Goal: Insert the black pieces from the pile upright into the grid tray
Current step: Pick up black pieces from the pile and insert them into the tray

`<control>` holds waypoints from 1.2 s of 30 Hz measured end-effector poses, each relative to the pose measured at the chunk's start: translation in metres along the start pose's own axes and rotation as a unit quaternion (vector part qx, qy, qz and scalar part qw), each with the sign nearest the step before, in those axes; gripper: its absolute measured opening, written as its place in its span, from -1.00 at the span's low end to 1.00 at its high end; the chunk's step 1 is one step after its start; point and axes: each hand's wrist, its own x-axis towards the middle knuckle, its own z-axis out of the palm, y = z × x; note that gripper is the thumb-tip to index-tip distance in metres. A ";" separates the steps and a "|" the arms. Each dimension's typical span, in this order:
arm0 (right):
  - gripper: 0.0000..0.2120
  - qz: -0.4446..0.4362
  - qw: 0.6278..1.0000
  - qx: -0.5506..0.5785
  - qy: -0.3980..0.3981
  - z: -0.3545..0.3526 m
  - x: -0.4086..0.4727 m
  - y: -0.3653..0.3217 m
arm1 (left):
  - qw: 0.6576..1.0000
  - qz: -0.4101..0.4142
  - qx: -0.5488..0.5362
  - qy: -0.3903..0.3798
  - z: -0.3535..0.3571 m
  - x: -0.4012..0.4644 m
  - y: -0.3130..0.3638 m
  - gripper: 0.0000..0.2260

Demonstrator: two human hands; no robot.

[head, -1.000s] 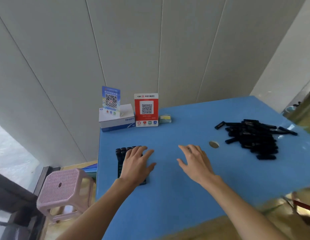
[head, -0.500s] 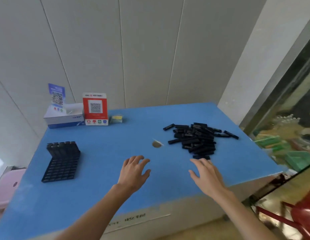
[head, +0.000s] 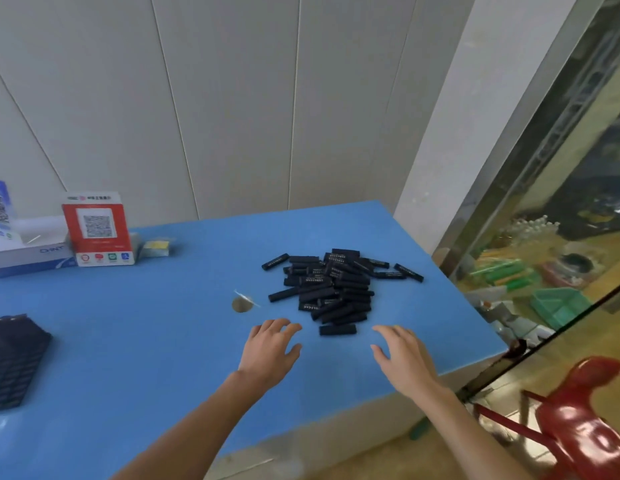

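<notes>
A pile of short black pieces (head: 332, 284) lies on the blue table (head: 145, 327), toward its right side. The nearest single piece (head: 337, 329) lies flat just in front of the pile. My left hand (head: 270, 348) hovers with relaxed fingers to the left of that piece, holding nothing. To the piece's right my right hand (head: 402, 355) hovers, fingers spread and empty. The black grid tray (head: 10, 362) sits at the far left edge of the view, partly cut off, with some pieces upright in its far row.
A red QR-code stand (head: 97, 230), a white box (head: 24, 251) and a small yellow pad (head: 156, 247) stand at the table's back left. A round hole (head: 241, 304) marks the tabletop left of the pile. A red stool (head: 585, 420) and a glass partition lie to the right.
My view has swung right from the tray to the pile. Both hands left the tray area and moved right, now flanking the nearest black piece.
</notes>
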 end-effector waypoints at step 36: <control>-0.74 -0.267 0.961 0.064 -0.030 0.045 0.152 0.047 | 0.979 -0.185 -0.088 0.020 0.052 0.085 0.058 -0.70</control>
